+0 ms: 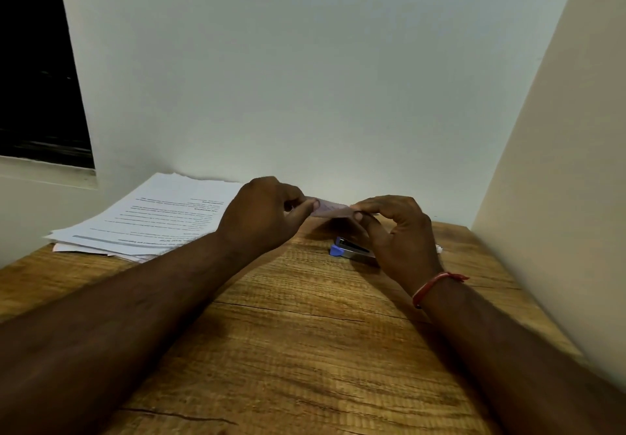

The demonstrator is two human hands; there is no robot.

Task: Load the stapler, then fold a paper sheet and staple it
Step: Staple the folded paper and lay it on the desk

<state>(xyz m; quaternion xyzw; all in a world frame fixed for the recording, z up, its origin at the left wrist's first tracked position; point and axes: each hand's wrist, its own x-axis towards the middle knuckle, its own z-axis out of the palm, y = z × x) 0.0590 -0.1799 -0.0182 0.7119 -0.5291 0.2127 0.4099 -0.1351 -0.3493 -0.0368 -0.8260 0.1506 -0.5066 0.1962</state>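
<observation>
Hands meet above the wooden desk (305, 333) — the left hand (261, 218) and the right hand (399, 231) each pinch an end of a small pale box (330, 212), held level between thumb and fingertips. Just beneath the right hand lies the blue stapler (350, 250), flat on the desk and partly hidden by the palm. Printed paper sheets (152, 218) sit stacked at the desk's far left — a red thread (437, 285) circles the right wrist.
</observation>
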